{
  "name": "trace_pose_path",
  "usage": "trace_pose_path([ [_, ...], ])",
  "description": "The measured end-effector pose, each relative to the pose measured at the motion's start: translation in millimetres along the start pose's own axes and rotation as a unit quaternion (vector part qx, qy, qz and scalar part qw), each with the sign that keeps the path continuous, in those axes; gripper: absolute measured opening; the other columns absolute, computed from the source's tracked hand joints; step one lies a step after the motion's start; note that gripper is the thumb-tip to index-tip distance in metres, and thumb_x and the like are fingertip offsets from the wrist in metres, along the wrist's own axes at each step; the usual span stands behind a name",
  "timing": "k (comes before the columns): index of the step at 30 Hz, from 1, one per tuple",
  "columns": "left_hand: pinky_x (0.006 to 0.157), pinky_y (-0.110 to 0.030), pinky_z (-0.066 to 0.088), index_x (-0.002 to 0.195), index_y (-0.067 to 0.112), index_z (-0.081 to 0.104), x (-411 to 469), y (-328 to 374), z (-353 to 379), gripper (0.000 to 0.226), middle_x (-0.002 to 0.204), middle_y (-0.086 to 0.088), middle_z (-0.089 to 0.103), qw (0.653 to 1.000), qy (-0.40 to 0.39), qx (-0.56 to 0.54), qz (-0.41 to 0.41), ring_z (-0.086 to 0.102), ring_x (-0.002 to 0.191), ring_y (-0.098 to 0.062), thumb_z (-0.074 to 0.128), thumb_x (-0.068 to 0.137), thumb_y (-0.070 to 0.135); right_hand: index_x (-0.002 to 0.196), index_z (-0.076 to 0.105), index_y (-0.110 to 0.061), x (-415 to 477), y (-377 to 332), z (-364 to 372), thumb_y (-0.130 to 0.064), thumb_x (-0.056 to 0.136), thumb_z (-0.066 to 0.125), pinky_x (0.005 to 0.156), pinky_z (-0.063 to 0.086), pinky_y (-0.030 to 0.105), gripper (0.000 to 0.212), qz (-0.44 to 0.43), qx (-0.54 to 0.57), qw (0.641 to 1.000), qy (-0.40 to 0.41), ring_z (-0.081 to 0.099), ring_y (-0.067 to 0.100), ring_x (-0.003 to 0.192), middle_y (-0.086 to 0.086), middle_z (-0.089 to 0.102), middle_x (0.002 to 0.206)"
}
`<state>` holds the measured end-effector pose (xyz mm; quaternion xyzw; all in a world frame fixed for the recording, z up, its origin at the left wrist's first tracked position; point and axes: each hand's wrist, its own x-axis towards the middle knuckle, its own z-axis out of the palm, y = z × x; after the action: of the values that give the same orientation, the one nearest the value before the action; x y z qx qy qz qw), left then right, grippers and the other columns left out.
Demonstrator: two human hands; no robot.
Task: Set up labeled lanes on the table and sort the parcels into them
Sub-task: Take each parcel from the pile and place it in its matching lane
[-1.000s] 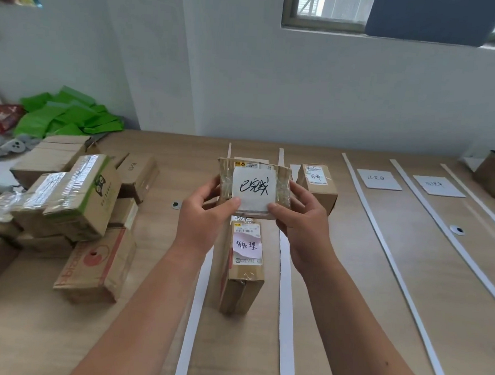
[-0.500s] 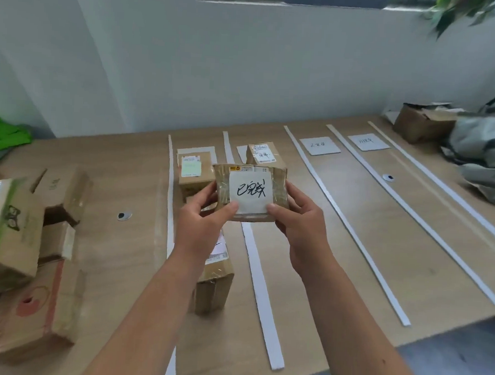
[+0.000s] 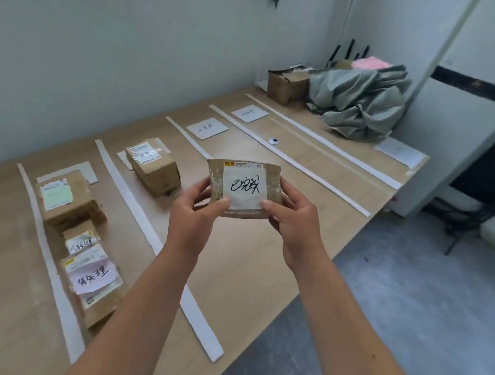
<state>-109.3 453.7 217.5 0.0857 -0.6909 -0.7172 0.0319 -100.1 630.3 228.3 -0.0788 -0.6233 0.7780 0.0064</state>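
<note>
- We pinch the parcel (image 3: pixel 244 191) between left hand (image 3: pixel 194 213) and right hand (image 3: pixel 295 219); a loose grip could drop it.
- Misreading the far label sheet (image 3: pixel 207 128) risks the wrong lane.

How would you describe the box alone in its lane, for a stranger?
White strips divide the wooden table into lanes. The second lane from the left holds one brown box with a white label. The lane left of it holds three parcels; this box sits alone.
</note>
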Motion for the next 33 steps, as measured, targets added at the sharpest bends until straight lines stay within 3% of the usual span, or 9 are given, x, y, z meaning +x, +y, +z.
trace_pose_path([
  [3,0.08,-0.024,0.052,0.144,0.029,0.064,4,0,53,0.058,0.123,0.007,0.074,1.0,-0.028,0.004,0.002,0.072,0.101,-0.005,0.08,0.09,0.013,0.118,0.074,-0.033,8,-12,-47,0.013,0.093,0.063,0.071,0.057,0.016,0.053,-0.009,0.009,1.0,0.024,0.076,0.008,0.091,-0.001,0.083,0.109],
  [9,0.083,-0.028,0.053,0.144,0.031,0.065,8,-4,169,0.063,0.126,0.004,0.075,0.998,-0.064,0.018,-0.002,0.07,0.114,-0.017,0.08,0.083,0.025,0.114,0.074,-0.035,29,-34,-153,0.012,0.093,0.064,0.069,0.055,0.013,0.052,-0.023,0.019,0.997,0.072,0.075,0.004,0.087,-0.003,0.082,0.109],
  [14,0.084,-0.031,0.056,0.147,0.03,0.062,11,-9,260,0.055,0.127,0.004,0.074,0.995,-0.093,0.019,-0.017,0.068,0.116,-0.019,0.075,0.095,0.016,0.119,0.073,-0.036,48,-48,-233,0.01,0.094,0.063,0.084,0.059,0.023,0.053,-0.045,-0.004,0.993,0.108,0.076,0.015,0.11,-0.002,0.081,0.115],
  [18,0.082,-0.029,0.055,0.145,0.029,0.064,21,-10,311,0.052,0.123,0.005,0.076,0.994,-0.103,0.026,-0.032,0.068,0.114,-0.019,0.074,0.096,0.014,0.123,0.072,-0.032,70,-52,-278,0.01,0.094,0.063,0.095,0.061,0.034,0.052,-0.052,-0.002,0.991,0.125,0.076,0.019,0.113,0.0,0.081,0.117],
  [24,0.076,-0.021,0.053,0.146,0.028,0.063,61,-15,353,0.052,0.121,0.005,0.077,0.995,-0.085,0.035,-0.045,0.071,0.108,-0.014,0.073,0.097,0.013,0.138,0.069,-0.024,128,-51,-312,0.007,0.096,0.065,0.084,0.059,0.024,0.053,-0.02,-0.001,0.993,0.115,0.076,0.019,0.111,0.0,0.081,0.117],
  [30,0.082,-0.029,0.053,0.147,0.029,0.063,135,-27,372,0.054,0.123,0.005,0.075,0.998,-0.033,0.019,-0.05,0.07,0.11,-0.016,0.073,0.096,0.013,0.138,0.068,-0.027,224,-42,-314,0.003,0.095,0.066,0.098,0.06,0.04,0.053,0.001,-0.022,0.997,0.076,0.075,0.02,0.115,-0.002,0.08,0.119],
  [33,0.086,-0.033,0.053,0.146,0.03,0.064,178,-33,377,0.055,0.126,0.005,0.075,0.998,-0.006,0.01,-0.06,0.07,0.112,-0.017,0.074,0.095,0.013,0.141,0.066,-0.025,275,-41,-310,0.004,0.095,0.067,0.1,0.06,0.041,0.054,0.015,-0.031,0.998,0.056,0.075,0.02,0.115,-0.001,0.08,0.12],
])
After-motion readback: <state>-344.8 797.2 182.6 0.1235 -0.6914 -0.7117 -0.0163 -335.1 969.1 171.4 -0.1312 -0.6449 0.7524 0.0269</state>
